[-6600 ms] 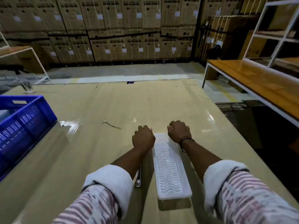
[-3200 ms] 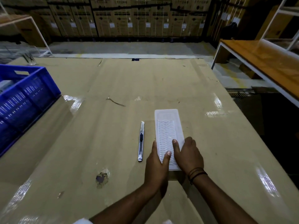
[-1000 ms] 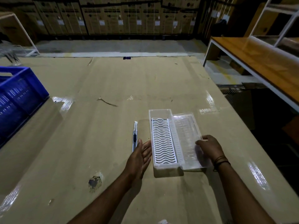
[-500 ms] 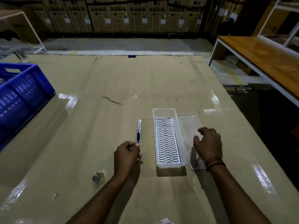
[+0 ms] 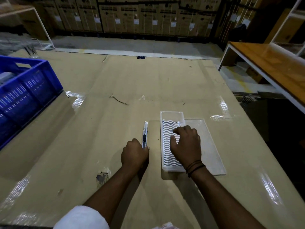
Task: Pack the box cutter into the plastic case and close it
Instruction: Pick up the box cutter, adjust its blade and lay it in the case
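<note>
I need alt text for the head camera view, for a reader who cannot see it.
A person's left hand closes on a box cutter lying on a cardboard-covered table, while the right hand rests on an open plastic case beside it. A blue crate stands at the left.

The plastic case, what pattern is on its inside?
White wavy ridges run across the floor of the plastic case, seen best in the head view.

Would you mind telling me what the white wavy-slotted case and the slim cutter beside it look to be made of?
White wavy-slotted case: translucent moulded plastic, glossy, with light glinting on its rims. Slim box cutter: seemingly a silvery metal sleeve with a dark slider, probably plastic; too dim to be sure.
</note>
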Available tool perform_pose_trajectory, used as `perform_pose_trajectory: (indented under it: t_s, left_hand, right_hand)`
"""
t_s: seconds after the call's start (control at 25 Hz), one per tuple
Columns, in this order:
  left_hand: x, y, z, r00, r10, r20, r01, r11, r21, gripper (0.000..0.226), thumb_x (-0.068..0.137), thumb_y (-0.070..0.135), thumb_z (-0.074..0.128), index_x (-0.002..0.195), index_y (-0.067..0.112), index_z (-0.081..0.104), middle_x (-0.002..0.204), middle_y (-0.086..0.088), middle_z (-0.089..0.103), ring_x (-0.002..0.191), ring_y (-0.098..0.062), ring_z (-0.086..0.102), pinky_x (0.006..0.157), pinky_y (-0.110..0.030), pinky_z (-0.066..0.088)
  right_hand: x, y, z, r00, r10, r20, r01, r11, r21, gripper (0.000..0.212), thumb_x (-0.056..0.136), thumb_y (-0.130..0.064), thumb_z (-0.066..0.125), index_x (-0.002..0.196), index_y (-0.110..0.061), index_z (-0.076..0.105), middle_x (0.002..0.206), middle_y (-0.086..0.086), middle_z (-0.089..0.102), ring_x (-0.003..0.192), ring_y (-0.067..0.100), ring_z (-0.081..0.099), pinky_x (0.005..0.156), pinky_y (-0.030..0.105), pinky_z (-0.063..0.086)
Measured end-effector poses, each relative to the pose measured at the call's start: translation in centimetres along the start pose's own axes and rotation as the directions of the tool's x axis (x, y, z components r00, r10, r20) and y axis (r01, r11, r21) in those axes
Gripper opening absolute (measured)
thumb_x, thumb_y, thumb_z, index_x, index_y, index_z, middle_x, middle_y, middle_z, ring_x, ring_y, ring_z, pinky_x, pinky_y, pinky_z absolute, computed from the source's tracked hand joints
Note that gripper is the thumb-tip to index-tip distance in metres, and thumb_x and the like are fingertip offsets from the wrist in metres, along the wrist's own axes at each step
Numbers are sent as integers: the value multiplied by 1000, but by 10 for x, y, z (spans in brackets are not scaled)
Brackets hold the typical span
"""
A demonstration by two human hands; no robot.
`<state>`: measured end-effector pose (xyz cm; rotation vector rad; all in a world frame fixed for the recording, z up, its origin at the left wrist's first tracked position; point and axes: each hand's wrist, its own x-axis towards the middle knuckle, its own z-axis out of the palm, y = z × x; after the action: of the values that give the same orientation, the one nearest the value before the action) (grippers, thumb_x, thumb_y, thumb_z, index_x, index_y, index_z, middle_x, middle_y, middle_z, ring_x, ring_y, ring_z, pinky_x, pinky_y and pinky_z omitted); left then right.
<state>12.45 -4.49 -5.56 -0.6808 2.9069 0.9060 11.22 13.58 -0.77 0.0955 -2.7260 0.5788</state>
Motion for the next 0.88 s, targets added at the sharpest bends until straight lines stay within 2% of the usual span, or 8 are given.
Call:
perform_pose_trajectory:
  t_s: [0.2, 0.36, 0.48, 0.6, 0.68, 0.8, 0.88]
  left_hand:
    - [-1, 5, -4, 999, -34, 0, 34, 998, 50, 38, 85, 43, 67, 100, 8, 70, 96, -10, 73, 88, -34, 73, 67, -32, 49]
    - [0, 4, -5, 999, -44, -6, 44, 997, 61, 38, 84, 46, 67, 101, 12, 71, 97, -10, 75, 87, -33, 74, 67, -33, 51]
    - [-1, 2, -5, 999, -33, -23, 34, 999, 30, 37, 84, 46, 68, 104, 15, 71, 100, -8, 77, 91, -34, 74, 71, -34, 54]
    - [-2, -2, -6, 999, -6, -35, 3, 996, -93, 32, 85, 41, 72, 108, 20, 75, 100, -3, 79, 91, -29, 75, 72, -30, 52]
    - [-3, -4, -7, 1000, -8, -19, 4, 978, -211, 26, 86, 40, 74, 102, 20, 79, 91, 0, 81, 82, -21, 75, 74, -33, 60]
    - [-2, -5, -9, 998, -43, 35, 55, 888, -457, 16, 88, 35, 75, 90, 19, 80, 78, 2, 80, 70, -17, 76, 75, -41, 66]
    - [-3, -3, -15, 998, -42, 43, 59, 807, -588, 16, 90, 32, 77, 92, 16, 81, 76, 1, 79, 68, -17, 75, 67, -37, 66]
  right_hand:
    - [-5, -30, 18, 992, -90, 85, 81, 991, 108, 24, 79, -27, 61, 97, -16, 72, 97, 6, 67, 95, 30, 59, 81, 40, 51]
    - [-8, -43, 28, 985, -116, 125, 90, 977, 193, 23, 80, -26, 61, 96, -13, 73, 97, 8, 64, 97, 30, 58, 84, 42, 52]
    - [-10, -44, 31, 981, -131, 143, 103, 977, 186, 23, 81, -26, 62, 98, -13, 72, 98, 8, 64, 97, 29, 57, 84, 40, 51]
    - [-11, -41, 31, 979, -117, 168, 79, 973, 219, 20, 84, -25, 63, 98, -14, 72, 100, 6, 65, 99, 25, 57, 87, 36, 50]
    - [-8, -38, 32, 979, -82, 185, 28, 961, 276, 17, 84, -23, 64, 97, -15, 72, 99, 5, 66, 98, 23, 57, 87, 33, 49]
    - [-3, -37, 29, 985, -32, 170, -33, 930, 366, 14, 83, -19, 66, 96, -15, 72, 94, 2, 67, 89, 14, 57, 78, 21, 42]
    - [3, -40, 24, 980, 64, 187, -142, 887, 440, 17, 84, -18, 67, 99, -15, 73, 94, 0, 70, 85, 11, 59, 74, 17, 42]
